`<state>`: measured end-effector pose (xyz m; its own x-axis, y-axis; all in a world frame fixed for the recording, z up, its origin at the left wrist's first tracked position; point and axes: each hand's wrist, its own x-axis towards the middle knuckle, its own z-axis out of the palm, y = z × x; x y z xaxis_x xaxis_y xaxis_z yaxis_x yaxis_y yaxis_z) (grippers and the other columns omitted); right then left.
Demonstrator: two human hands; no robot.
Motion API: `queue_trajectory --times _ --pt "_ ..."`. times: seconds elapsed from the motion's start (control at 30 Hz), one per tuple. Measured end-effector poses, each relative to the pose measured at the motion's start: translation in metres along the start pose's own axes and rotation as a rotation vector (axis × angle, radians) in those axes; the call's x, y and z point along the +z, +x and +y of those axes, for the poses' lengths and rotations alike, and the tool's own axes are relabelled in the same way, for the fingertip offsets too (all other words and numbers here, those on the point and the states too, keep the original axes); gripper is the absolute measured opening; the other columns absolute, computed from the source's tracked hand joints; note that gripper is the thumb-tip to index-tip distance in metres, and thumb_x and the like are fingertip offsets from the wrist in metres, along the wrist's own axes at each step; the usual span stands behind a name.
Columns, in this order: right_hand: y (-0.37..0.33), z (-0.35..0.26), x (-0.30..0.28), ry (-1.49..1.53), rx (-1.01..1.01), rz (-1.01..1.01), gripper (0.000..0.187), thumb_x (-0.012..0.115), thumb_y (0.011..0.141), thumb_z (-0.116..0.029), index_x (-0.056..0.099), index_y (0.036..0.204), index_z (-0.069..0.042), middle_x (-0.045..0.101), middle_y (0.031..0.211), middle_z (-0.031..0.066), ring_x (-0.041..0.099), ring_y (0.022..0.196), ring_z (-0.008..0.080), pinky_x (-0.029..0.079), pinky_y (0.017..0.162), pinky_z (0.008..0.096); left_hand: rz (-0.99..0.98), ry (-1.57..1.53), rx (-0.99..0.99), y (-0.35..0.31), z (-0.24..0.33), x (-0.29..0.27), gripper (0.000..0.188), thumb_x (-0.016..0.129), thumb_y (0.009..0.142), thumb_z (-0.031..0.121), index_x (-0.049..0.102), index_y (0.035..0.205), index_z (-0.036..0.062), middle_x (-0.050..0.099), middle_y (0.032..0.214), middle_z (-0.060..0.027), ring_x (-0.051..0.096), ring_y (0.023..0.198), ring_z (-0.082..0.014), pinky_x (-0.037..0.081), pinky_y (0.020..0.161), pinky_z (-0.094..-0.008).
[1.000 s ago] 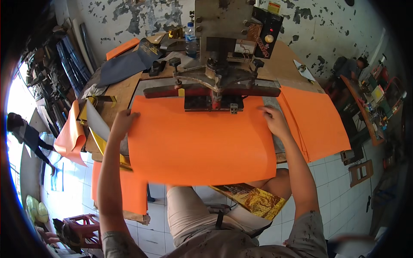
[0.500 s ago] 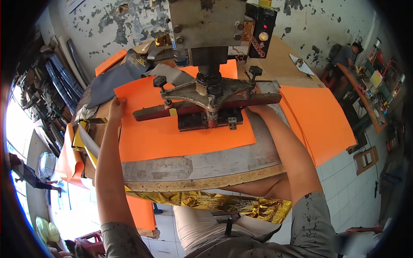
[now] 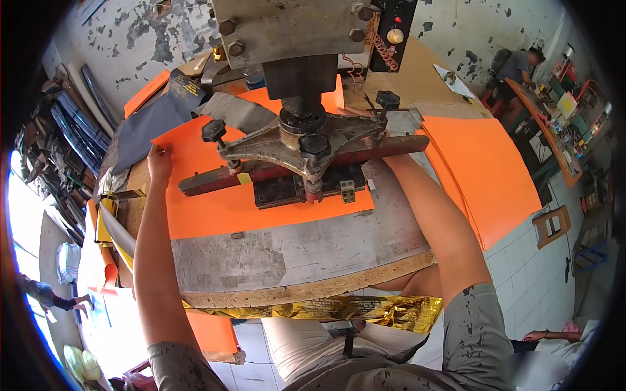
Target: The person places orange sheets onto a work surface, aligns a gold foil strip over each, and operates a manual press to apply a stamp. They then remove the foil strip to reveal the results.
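A large orange sheet [image 3: 205,212] lies on the grey metal bed [image 3: 339,238] beneath the head of a stamping press [image 3: 267,151]. At the sheet's upper left edge, my left hand [image 3: 160,161] is closed with the edge pinched between thumb and fingers. My right forearm passes beneath the red bar [image 3: 407,144] on the right. Behind the press arm, part of my right hand [image 3: 355,112] shows with fingers stretched out, near another orange piece [image 3: 332,94]; the rest is hidden. The black stamping block [image 3: 280,190] sits over the sheet's near right part.
Stacked orange sheets [image 3: 486,179] lie to the right. Dark grey material [image 3: 147,133] is at the left back. Gold foil [image 3: 407,314] hangs along the near board edge. A control box [image 3: 391,36] stands behind. Another person [image 3: 518,68] sits at a far right bench.
The orange sheet and my left hand have shifted left. My right hand has reached farther back behind the press arm. In the picture, the press sits further left.
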<state>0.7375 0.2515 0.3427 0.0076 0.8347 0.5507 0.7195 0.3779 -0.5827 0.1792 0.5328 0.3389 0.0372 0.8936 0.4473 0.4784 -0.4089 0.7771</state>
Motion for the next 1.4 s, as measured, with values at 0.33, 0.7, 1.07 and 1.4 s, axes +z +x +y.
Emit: queue_trajectory --times 0.33,0.7,1.07,1.4 --pt "-0.012 -0.004 -0.006 -0.225 -0.086 0.069 0.038 0.055 0.096 -0.017 0.057 0.132 -0.007 0.059 0.135 0.0179 0.051 0.129 0.0386 0.039 0.108 0.0518 0.001 0.35 -0.016 -0.03 0.02 -0.006 0.05 0.07 0.096 0.026 0.057 0.139 0.0039 0.065 0.13 -0.0191 0.063 0.122 -0.0286 0.05 0.1 -0.0412" --pt "-0.17 -0.219 -0.025 -0.392 0.16 -0.288 0.049 0.057 0.104 -0.029 0.054 0.142 0.002 0.049 0.152 0.0214 0.041 0.144 0.039 0.035 0.116 0.0524 -0.424 0.458 0.152 -0.274 0.198 -0.064 0.045 0.063 0.101 0.024 0.057 0.14 0.0016 0.053 0.149 -0.0189 0.049 0.139 -0.0381 0.04 0.115 -0.0468" --pt "-0.16 -0.264 0.037 -0.043 -0.176 -0.42 0.051 0.061 0.103 -0.036 0.057 0.136 0.002 0.057 0.144 0.0173 0.047 0.139 0.0349 0.036 0.114 0.0517 -0.319 0.486 0.105 -0.311 0.195 -0.045 0.049 0.06 0.102 0.03 0.058 0.14 0.0009 0.05 0.154 -0.0164 0.041 0.146 -0.0365 0.034 0.12 -0.0481" --pt "-0.178 -0.211 -0.013 -0.459 0.171 -0.098 0.043 0.06 0.102 -0.022 0.056 0.141 -0.004 0.058 0.145 0.0129 0.049 0.138 0.0319 0.036 0.113 0.0487 -0.294 0.485 0.156 -0.312 0.194 -0.045 0.045 0.063 0.1 0.028 0.06 0.137 0.0022 0.051 0.153 -0.0156 0.042 0.145 -0.0364 0.031 0.122 -0.0489"
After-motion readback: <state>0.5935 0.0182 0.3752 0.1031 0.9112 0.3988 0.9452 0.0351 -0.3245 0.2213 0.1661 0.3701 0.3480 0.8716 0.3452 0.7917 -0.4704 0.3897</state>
